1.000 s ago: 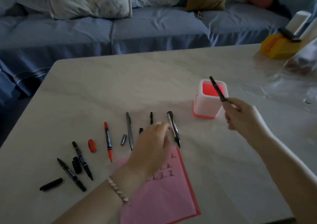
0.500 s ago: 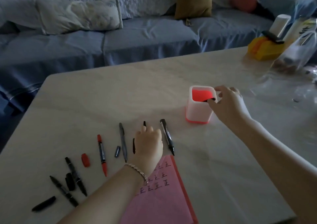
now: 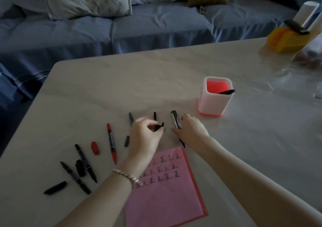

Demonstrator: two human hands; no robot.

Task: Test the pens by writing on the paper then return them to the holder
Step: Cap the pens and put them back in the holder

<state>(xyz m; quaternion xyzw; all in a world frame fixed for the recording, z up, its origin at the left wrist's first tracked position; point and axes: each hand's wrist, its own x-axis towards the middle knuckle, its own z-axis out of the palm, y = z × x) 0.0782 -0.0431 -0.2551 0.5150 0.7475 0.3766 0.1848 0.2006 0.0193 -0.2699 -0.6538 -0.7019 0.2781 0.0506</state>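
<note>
Black marker tip toward person, right hand gripping

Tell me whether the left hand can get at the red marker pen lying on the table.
Probably yes: the red marker pen lies uncovered near the left hand, only a small grey cap between, though that hand pinches a small black piece.

Pink paper with rows of black characters, lower centre; white holder with red interior and base, centre right; red marker among black pens, lower left; blue sofa above.
</note>
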